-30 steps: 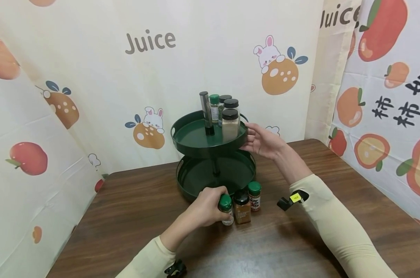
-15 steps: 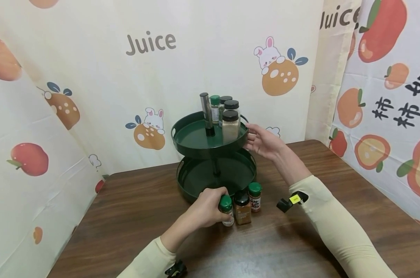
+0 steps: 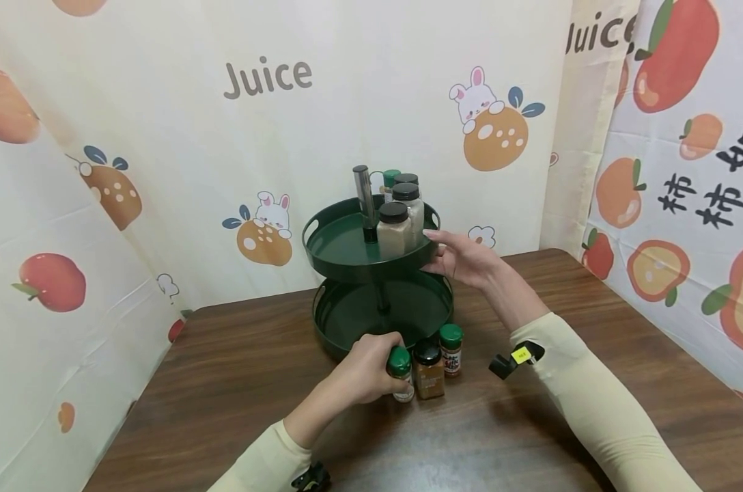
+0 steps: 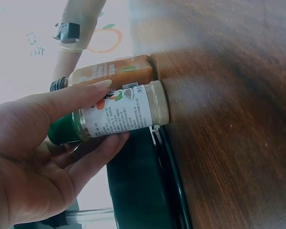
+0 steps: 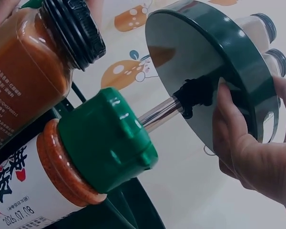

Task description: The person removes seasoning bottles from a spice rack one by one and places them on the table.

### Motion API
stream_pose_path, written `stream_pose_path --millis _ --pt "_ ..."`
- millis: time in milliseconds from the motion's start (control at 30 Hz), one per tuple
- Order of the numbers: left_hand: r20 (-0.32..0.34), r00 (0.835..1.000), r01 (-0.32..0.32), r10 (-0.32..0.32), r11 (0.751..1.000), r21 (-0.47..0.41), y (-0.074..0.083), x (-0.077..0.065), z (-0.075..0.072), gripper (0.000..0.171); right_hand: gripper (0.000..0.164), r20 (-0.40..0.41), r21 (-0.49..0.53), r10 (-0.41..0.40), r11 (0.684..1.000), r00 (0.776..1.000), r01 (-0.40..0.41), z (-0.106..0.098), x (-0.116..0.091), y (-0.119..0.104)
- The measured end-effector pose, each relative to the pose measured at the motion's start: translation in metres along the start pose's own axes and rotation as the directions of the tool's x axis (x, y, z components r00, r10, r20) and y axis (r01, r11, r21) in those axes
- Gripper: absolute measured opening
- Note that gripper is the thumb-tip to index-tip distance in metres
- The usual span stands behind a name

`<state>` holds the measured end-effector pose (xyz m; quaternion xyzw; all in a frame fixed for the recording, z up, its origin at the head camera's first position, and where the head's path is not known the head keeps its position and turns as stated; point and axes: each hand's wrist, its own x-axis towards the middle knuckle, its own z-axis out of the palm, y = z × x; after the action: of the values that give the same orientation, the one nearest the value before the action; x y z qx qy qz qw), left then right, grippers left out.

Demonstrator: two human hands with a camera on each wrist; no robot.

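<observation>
My left hand point(image 3: 365, 369) grips a green-capped spice jar point(image 4: 119, 114) between thumb and fingers; the jar stands upright on the table. Beside it are a black-capped jar of orange-brown powder point(image 3: 429, 379) and another green-capped jar point(image 3: 451, 350) with a red and white label. My right hand point(image 3: 460, 256) holds the right side of the upper tray point(image 3: 365, 272) of a dark green two-tier stand. In the right wrist view its fingers point(image 5: 231, 112) lie beneath that tray. Several jars stand on the upper tray, including a black-capped one with pale beige contents point(image 3: 394, 236).
The stand's lower tray point(image 3: 353, 318) sits on the wooden table point(image 3: 242, 383), right behind the row of jars. A metallic post point(image 3: 363, 195) rises through the upper tray. Printed fabric point(image 3: 359, 102) hangs behind the table and along both sides.
The upper tray has turned clockwise seen from above: its front jars shifted left, the rear green-capped one right. My right thumb now overlaps the tray's rim. My left hand stays put on its jar.
</observation>
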<state>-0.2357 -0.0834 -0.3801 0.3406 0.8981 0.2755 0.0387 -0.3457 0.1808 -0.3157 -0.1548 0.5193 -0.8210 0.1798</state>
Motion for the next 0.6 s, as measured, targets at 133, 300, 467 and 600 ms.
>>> stream_pose_path --millis 133,300,467,600 --pt "-0.002 1.0 0.003 -0.003 1.0 0.001 0.0001 0.0001 -0.0001 0.043 0.058 0.019 -0.008 0.017 1.0 1.0 -0.017 0.0004 0.0001 -0.0007" --pt "0.0 1.0 0.006 -0.006 1.0 -0.014 0.0006 -0.0001 -0.0001 0.043 0.067 0.009 -0.012 0.024 1.0 1.0 -0.024 -0.004 0.0008 -0.0026" --pt "0.005 1.0 0.009 -0.009 1.0 -0.015 0.0005 -0.0001 0.0001 0.043 0.073 -0.065 0.043 -0.015 0.999 0.998 0.018 -0.0073 0.003 -0.0051" --pt "0.003 1.0 0.009 -0.009 1.0 -0.005 -0.0001 0.0004 0.0002 0.043 0.066 -0.101 0.061 -0.042 0.997 0.994 0.048 -0.0075 0.0036 -0.0055"
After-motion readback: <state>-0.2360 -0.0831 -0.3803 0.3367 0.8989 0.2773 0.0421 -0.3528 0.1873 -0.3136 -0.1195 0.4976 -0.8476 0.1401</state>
